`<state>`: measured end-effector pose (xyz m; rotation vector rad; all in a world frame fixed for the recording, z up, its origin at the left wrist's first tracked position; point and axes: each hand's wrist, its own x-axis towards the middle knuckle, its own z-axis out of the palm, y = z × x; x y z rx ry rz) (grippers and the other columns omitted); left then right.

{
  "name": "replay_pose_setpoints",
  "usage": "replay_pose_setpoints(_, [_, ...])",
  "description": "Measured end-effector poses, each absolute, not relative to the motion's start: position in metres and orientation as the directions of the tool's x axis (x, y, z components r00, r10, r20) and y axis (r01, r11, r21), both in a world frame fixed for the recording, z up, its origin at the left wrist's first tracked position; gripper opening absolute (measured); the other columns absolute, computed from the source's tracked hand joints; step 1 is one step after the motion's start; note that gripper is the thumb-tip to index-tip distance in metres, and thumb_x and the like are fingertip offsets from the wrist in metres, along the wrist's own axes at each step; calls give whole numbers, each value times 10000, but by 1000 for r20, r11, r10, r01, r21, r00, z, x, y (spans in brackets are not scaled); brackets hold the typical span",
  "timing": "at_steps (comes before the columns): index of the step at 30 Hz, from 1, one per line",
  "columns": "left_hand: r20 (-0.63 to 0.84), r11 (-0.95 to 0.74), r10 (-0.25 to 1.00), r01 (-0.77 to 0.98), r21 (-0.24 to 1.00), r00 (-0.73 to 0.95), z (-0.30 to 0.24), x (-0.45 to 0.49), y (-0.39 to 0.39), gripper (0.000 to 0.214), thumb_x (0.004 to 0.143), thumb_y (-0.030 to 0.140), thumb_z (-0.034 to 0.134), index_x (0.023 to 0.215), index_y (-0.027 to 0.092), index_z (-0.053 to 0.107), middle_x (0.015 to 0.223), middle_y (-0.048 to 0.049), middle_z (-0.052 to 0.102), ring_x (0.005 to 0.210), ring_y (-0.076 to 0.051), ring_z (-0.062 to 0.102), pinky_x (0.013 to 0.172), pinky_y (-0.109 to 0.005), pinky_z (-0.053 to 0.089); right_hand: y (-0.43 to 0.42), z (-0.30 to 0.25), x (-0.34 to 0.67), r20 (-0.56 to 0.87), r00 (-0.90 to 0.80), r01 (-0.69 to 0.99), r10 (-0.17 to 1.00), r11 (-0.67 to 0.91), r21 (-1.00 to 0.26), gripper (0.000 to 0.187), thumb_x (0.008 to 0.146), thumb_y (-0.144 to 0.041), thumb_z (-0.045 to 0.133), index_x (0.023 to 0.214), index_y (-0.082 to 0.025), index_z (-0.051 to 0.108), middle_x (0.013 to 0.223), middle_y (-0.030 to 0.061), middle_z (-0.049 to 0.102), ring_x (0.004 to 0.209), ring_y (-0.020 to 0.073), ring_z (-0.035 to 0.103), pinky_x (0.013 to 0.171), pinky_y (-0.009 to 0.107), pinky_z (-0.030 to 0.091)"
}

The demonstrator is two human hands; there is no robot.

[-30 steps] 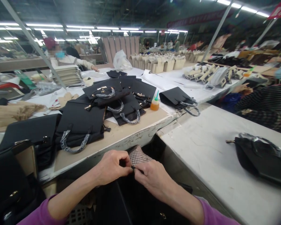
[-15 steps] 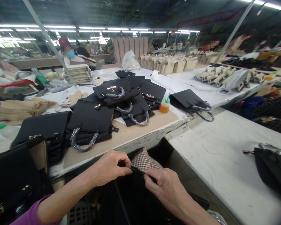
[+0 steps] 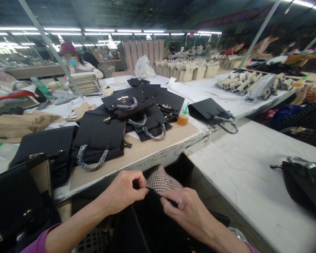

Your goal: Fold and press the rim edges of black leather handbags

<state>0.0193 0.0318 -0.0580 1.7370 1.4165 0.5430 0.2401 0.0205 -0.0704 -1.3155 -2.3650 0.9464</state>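
Observation:
My left hand (image 3: 126,191) and my right hand (image 3: 184,209) are low in front of me, below the table edge, both pinched on the top edge of a black bag piece (image 3: 152,225) on my lap. The fingertips of the two hands sit a short way apart along that edge. A checked cloth (image 3: 162,179) shows just behind the hands. On the table above lies a pile of black handbags (image 3: 116,119) with wrapped handles.
An orange glue bottle (image 3: 183,118) stands by the pile. One black bag (image 3: 213,112) lies at the table corner, another black bag (image 3: 304,182) on the white table (image 3: 242,165) at right. A black bag with a gold clasp (image 3: 15,200) is at left. Other people work at the back.
My hands have moved slightly apart along the black edge. The camera view has shifted a little to the left and back.

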Motion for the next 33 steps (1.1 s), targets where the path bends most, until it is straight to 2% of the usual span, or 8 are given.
replay_pose_setpoints(4, [-150,-22,949,534,845,277,-56,25,28,168,725,166,681,641,178,537,758,18,686,716,-140,606,686,-242,440,32,-53,239,-153,-667,584,729,385,-715,235,938,-263,492,827,-199,690,720,-1,603,670,140,509,634,226,374])
replay_pose_setpoints(8, [-203,29,922,463,886,330,-46,22,27,181,711,150,682,803,192,533,786,38,653,737,-138,573,688,-239,433,50,-41,230,-175,-786,496,593,435,-752,166,903,-295,587,955,-202,714,824,23,666,778,176,569,693,239,405])
replay_pose_setpoints(11, [-320,80,877,548,833,358,-35,6,28,287,670,171,732,910,190,574,858,36,650,783,-147,565,690,-238,416,60,-41,224,-204,-815,472,542,418,-776,164,912,-254,561,910,-192,713,778,12,654,748,165,577,683,236,406])
replay_pose_setpoints(14, [-440,159,829,609,777,344,-30,-13,31,208,717,247,711,890,172,623,769,36,628,700,-137,528,635,-239,383,64,-46,221,-228,-817,465,529,373,-803,167,902,-263,566,830,-177,689,710,-10,609,687,144,565,647,227,397])
replay_pose_setpoints(18, [-497,253,796,558,791,344,-33,-23,33,178,729,282,697,843,150,658,676,41,603,628,-121,493,591,-230,353,65,-56,220,-262,-794,453,548,247,-857,189,887,-296,572,795,-179,687,656,-21,557,641,134,519,612,223,388])
replay_pose_setpoints(24, [-511,310,788,496,811,343,-35,-20,32,191,750,280,669,864,138,729,743,18,653,682,-128,524,655,-232,382,65,-74,220,-330,-760,369,560,-47,-928,234,880,-360,571,771,-185,682,598,-39,479,531,101,381,540,223,360])
replay_pose_setpoints(30, [-509,326,804,489,809,307,-40,-20,30,220,771,314,660,890,141,726,708,21,615,652,-128,494,622,-240,357,69,-77,217,-270,-750,385,605,66,-921,174,885,-279,573,824,-189,709,643,-22,592,600,132,514,562,227,393])
replay_pose_setpoints(33, [-506,330,823,509,795,256,-42,-17,29,209,768,320,665,864,136,690,677,28,588,615,-121,464,594,-242,340,69,-75,217,-96,-733,393,674,303,-868,120,875,-222,623,977,-202,683,868,6,687,802,166,612,721,266,458])
